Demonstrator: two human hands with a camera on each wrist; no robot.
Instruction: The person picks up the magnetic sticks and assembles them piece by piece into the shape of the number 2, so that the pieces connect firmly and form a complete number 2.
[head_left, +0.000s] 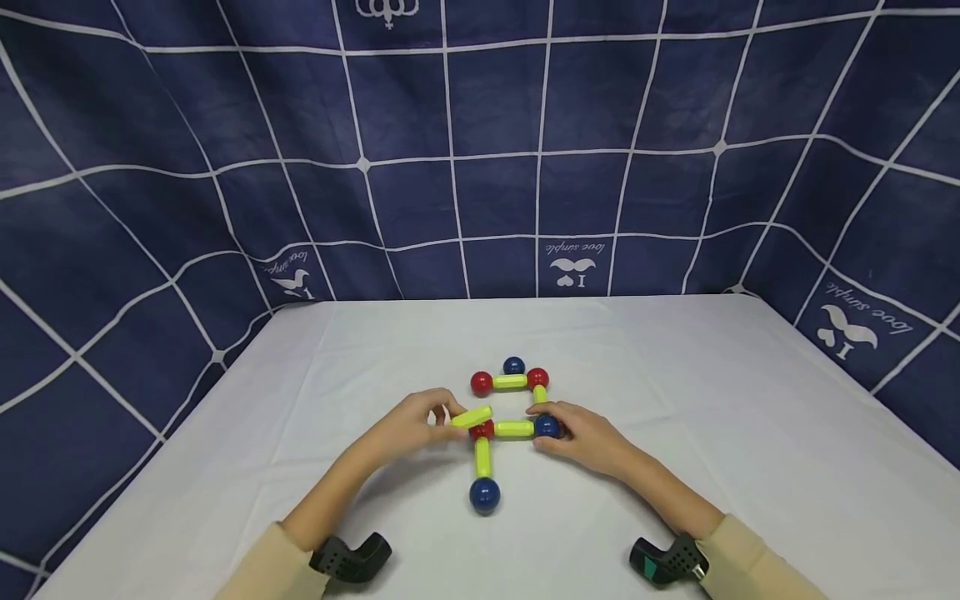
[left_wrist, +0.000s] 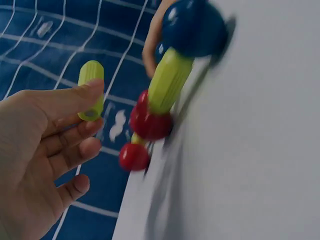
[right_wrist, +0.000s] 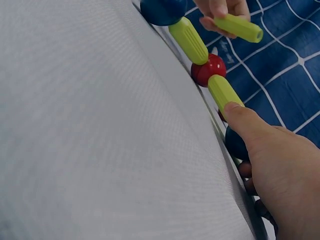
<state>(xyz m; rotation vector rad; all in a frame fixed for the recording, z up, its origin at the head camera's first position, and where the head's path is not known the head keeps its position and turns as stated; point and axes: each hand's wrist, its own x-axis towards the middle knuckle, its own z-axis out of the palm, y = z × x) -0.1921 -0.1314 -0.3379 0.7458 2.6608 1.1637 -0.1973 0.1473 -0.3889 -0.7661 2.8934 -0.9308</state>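
Between its thumb and fingers, my left hand (head_left: 422, 423) pinches a yellow-green rod (head_left: 474, 416), raised just above a red ball (head_left: 482, 430). In the left wrist view the held rod (left_wrist: 91, 90) shows a hollow end, apart from the balls. My right hand (head_left: 588, 437) holds a blue ball (head_left: 547, 426) on the table; in the right wrist view its thumb lies at the end of the joined rod (right_wrist: 224, 94). This rod links the blue ball to the red ball. Another rod (head_left: 482, 457) runs from the red ball to a near blue ball (head_left: 484, 495).
Further back, a red ball (head_left: 482, 383), a rod (head_left: 510, 382) and another red ball (head_left: 537, 378) form a row, with a blue ball (head_left: 513, 365) behind. A white cloth covers the table (head_left: 225, 500). A dark blue checked curtain (head_left: 487, 200) stands behind.
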